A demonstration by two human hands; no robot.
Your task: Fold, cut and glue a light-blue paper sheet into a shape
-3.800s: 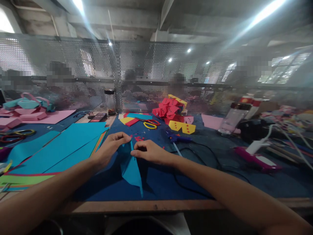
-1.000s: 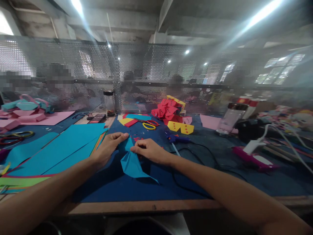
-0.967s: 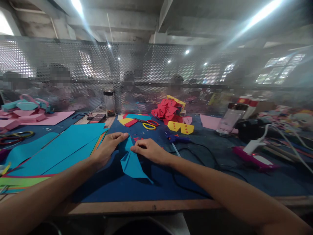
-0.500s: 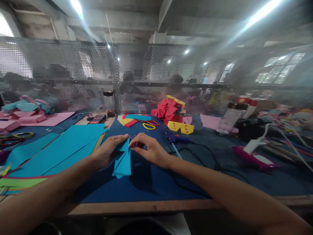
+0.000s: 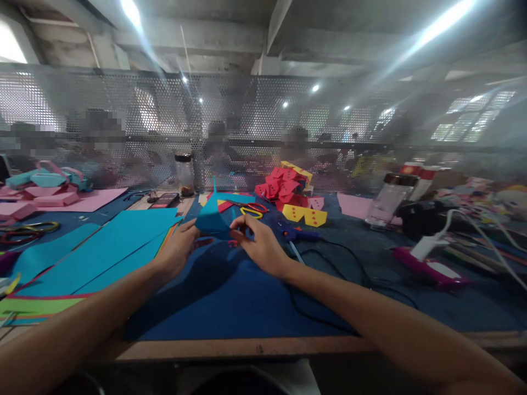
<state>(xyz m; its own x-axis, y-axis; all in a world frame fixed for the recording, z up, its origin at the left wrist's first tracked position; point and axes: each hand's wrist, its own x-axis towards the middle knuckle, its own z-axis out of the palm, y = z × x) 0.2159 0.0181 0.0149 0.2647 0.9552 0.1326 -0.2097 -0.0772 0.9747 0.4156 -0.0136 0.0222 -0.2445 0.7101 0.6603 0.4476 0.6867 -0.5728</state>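
A folded piece of blue paper is held up over the dark blue table top, one thin point of it rising toward the mesh screen. My left hand grips its left edge, thumb and fingers closed. At the lower right edge, my right hand pinches the paper between thumb and fingertips. Some small red bits lie just below it, partly behind my right fingers. Behind the paper are scissors with yellow and red handles, resting beside coloured paper scraps.
Blue sheets are stacked at left. A blue glue gun and its cord lie right of my hand. Red folded papers, a yellow dotted cutout, a jar, a bottle and a magenta power strip stand around.
The blue paper has been lifted and turned, from hanging down toward me to pointing up and away. Both hands still hold it, the right one slightly farther right.
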